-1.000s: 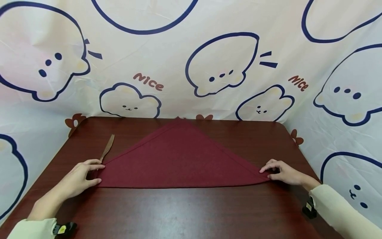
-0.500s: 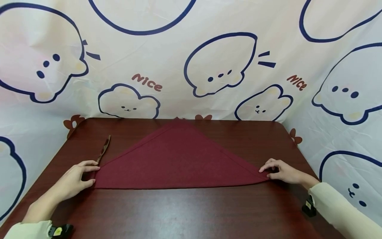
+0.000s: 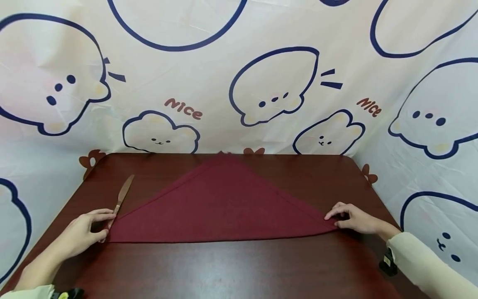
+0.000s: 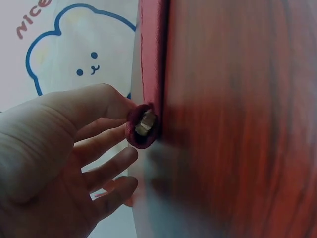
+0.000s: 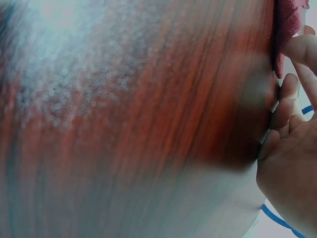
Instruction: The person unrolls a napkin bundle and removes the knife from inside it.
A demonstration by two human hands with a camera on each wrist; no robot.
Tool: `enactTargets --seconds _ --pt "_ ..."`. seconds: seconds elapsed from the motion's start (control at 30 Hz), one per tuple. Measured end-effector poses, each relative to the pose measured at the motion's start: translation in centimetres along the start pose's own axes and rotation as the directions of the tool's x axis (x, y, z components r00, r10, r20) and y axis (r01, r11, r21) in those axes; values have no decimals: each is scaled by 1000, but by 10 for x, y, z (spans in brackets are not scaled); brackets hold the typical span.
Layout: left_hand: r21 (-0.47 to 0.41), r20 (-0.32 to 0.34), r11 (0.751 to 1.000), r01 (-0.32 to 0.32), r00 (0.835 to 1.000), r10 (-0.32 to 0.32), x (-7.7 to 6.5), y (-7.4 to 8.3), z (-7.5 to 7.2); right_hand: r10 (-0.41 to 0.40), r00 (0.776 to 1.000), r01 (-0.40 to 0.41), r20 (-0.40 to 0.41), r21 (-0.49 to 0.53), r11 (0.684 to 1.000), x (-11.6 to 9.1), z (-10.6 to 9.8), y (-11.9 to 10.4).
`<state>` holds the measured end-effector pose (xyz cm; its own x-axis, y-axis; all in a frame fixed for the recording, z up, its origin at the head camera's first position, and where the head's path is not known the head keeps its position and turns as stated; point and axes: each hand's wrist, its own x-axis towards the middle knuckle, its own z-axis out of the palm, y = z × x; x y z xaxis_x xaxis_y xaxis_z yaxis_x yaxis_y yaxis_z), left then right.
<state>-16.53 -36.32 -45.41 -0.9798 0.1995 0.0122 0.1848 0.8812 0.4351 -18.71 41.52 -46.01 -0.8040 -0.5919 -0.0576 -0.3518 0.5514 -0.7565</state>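
Note:
A maroon cloth napkin (image 3: pixel 220 203) lies on the table as a wide triangle, its long straight edge toward the person. Along its left end is a gold-coloured table knife (image 3: pixel 125 190), blade pointing away. My left hand (image 3: pixel 76 234) pinches the knife's handle together with the cloth there, thumb in front and fingers beyond. In the left wrist view, the handle's end (image 4: pixel 145 123) shows inside a loop of the napkin (image 4: pixel 152 54), at my left thumb. My right hand (image 3: pixel 356 218) pinches the napkin's right corner; the right wrist view shows its thumb on the cloth (image 5: pixel 288 29).
The dark brown wooden table (image 3: pixel 224 270) has rounded far corners. Behind and beside it hangs a pale sheet (image 3: pixel 216 83) printed with cartoon animals. The napkin's far tip reaches the table's back edge.
My left hand has moved left with the knife, which has turned over. The napkin's left end now reaches farther left. My right hand stays at the right corner.

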Motion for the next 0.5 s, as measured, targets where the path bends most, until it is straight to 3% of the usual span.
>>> enactTargets --seconds 0.17,0.5 --pt "-38 35 999 22 999 -20 -2 -5 -1 1 1000 -1 -2 10 1000 -3 3 1" --pt "-44 34 999 26 999 -25 -2 -3 -2 3 1000 -3 -8 11 1000 0 2 -1"
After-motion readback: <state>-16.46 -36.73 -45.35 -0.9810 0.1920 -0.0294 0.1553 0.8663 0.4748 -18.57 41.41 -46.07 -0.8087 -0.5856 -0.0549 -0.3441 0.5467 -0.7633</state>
